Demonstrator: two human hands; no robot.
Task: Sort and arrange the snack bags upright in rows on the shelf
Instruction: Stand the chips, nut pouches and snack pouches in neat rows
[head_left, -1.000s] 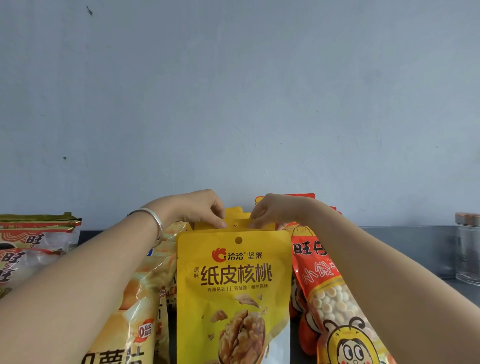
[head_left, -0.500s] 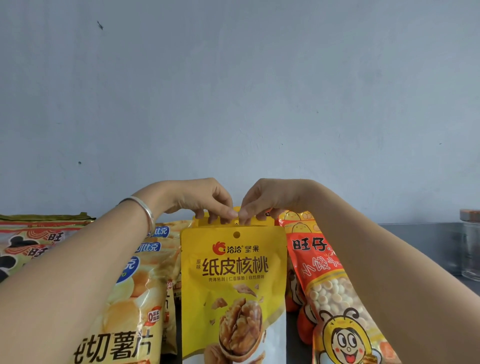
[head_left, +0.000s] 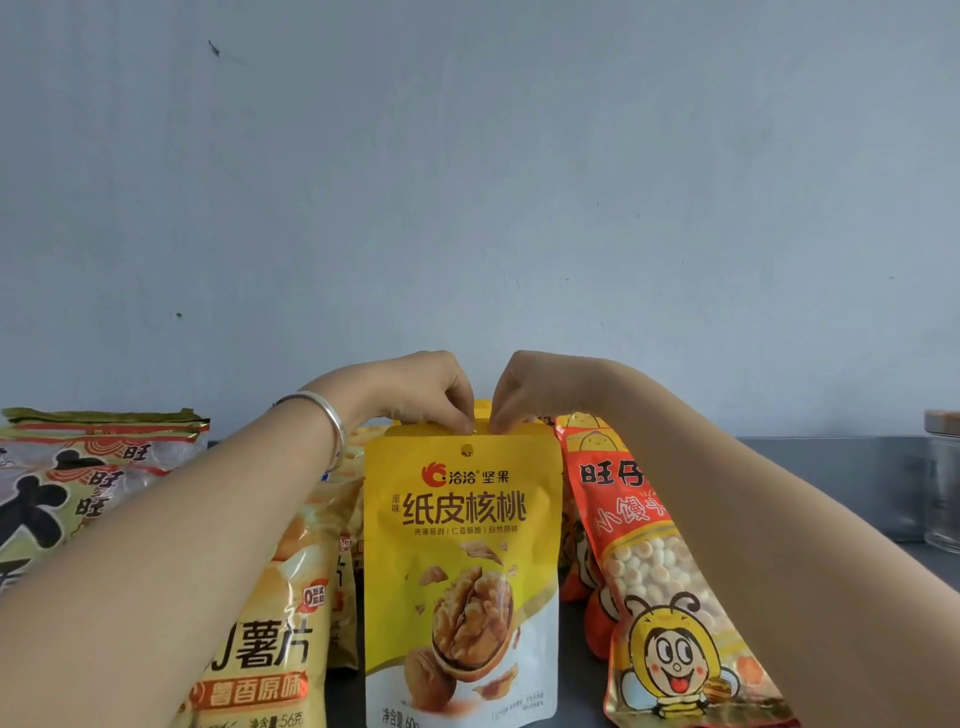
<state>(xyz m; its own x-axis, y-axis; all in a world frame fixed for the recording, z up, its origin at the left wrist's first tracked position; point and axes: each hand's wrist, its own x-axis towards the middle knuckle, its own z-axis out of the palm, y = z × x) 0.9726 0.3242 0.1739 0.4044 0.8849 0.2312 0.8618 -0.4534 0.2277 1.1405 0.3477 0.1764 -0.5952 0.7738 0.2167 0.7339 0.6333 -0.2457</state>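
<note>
A yellow walnut bag (head_left: 462, 561) stands upright in the middle, facing me. My left hand (head_left: 426, 392) and my right hand (head_left: 524, 392) meet above it, fingers curled down, pinching the top edge of a yellow bag just behind the front one; that rear bag is almost fully hidden. An orange bag of small round biscuits (head_left: 654, 582) leans to the right of the walnut bag, partly under my right forearm. A pale yellow potato chip bag (head_left: 270, 649) stands to the left, under my left forearm.
A stack of rice cracker bags (head_left: 88, 478) sits at far left. A clear glass jar (head_left: 943, 483) stands at the right edge on the dark shelf surface (head_left: 831, 483). A plain grey wall rises right behind the bags.
Both hands have come together at the centre over the bag tops, fingertips now nearly touching. The view has shifted slightly right and closer to the bags.
</note>
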